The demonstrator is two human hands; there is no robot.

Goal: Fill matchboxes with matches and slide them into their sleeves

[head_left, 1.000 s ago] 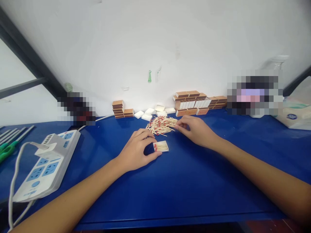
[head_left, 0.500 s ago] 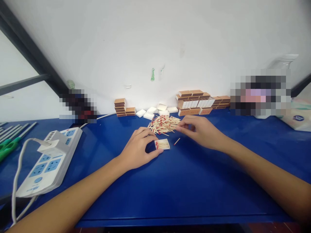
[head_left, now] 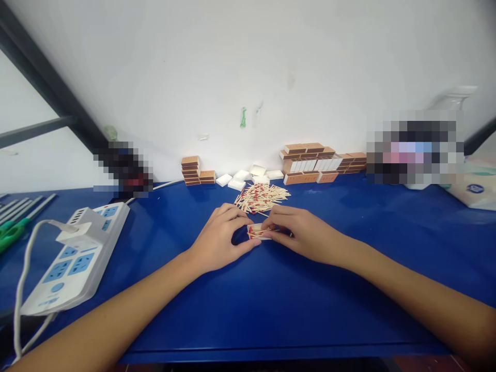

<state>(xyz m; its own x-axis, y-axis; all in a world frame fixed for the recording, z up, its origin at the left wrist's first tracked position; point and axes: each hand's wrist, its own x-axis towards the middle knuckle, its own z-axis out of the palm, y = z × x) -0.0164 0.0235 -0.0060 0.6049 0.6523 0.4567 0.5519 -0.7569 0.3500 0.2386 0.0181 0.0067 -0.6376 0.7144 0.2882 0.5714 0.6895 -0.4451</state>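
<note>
On the blue table lies a small white matchbox tray (head_left: 254,227) with red-tipped matchsticks in it. My left hand (head_left: 220,237) grips its left end between thumb and fingers. My right hand (head_left: 304,232) reaches over the tray's right end, thumb and fingertips pinched on a matchstick (head_left: 260,233), mostly covered by the fingers. Just behind both hands spreads a loose pile of matchsticks (head_left: 263,196). The right hand hides the tray's right end and the spot where a single loose matchstick lay.
White empty trays (head_left: 237,184) lie behind the pile. Brown matchboxes are stacked low at the left (head_left: 191,170) and higher at the right (head_left: 310,163), against the wall. A white power strip (head_left: 93,281) with a cable lies left, beside green-handled scissors (head_left: 13,235).
My right hand has moved left and nearer from the edge of the matchstick pile to the tray. My left hand has stayed on the tray.
</note>
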